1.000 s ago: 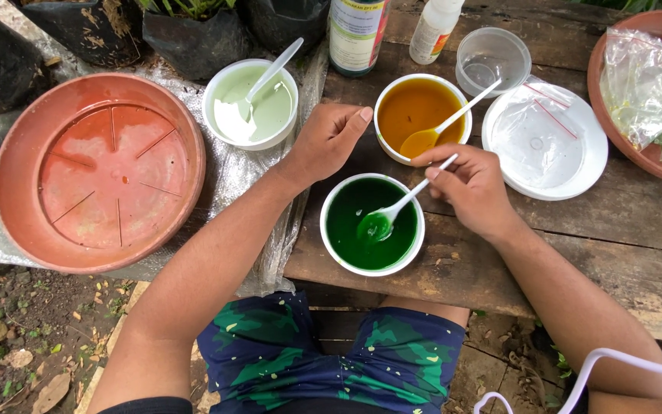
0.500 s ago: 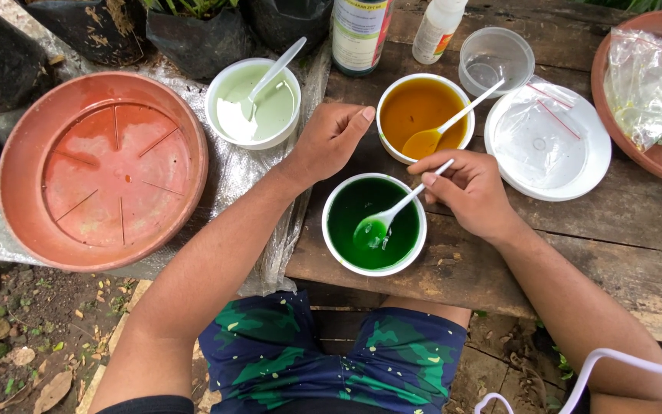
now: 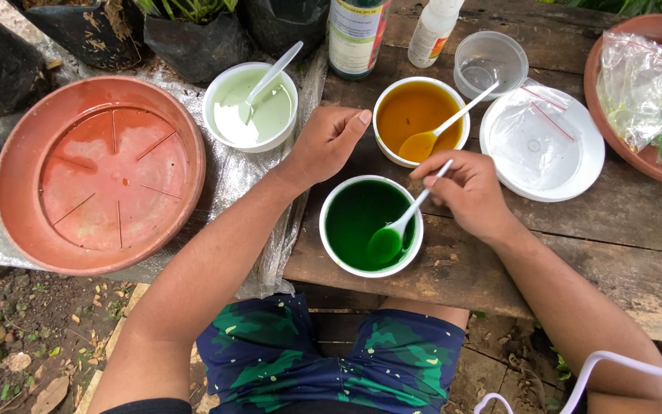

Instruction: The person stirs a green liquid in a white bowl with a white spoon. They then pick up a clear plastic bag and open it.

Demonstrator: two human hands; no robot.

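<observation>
Three bowls of colour, stirring under way in the near one

Far left on the crinkled plastic sheet (image 3: 231, 184): a wide terracotta saucer (image 3: 97, 172), lying flat and holding nothing. Just right of it, a white bowl of pale green liquid (image 3: 258, 115) with a white spoon (image 3: 273, 73) leaning on the far rim, untouched.

Next, the left hand (image 3: 327, 142): loosely curled, knuckles up, resting on the wooden table (image 3: 637, 245) between the pale bowl and the amber one. Holding nothing, thumb tip close to the amber bowl's rim, whether touching cannot be told.

At the centre, near the table's edge, the bowl of dark green liquid (image 3: 323, 230). Dipped into it at the right side, a white plastic spoon (image 3: 404, 222), scoop under the surface, handle slanting up and right.

Gripping that handle near its top, the right hand (image 3: 465, 192), fingers pinched narrow around it, wrist just right of the bowl. Looks like mid-stir.

Beyond, the bowl of amber liquid (image 3: 381, 100) with its own spoon (image 3: 453, 119) propped on the right rim. Further right, a clear plastic cup (image 3: 490, 61), then a white lid (image 3: 542, 146), then a terracotta dish (image 3: 599, 100) of plastic bags (image 3: 645, 84).

For the next move, probably: slow circles, scoop kept low, free hand brought to the rim to steady the bowl near that edge
</observation>
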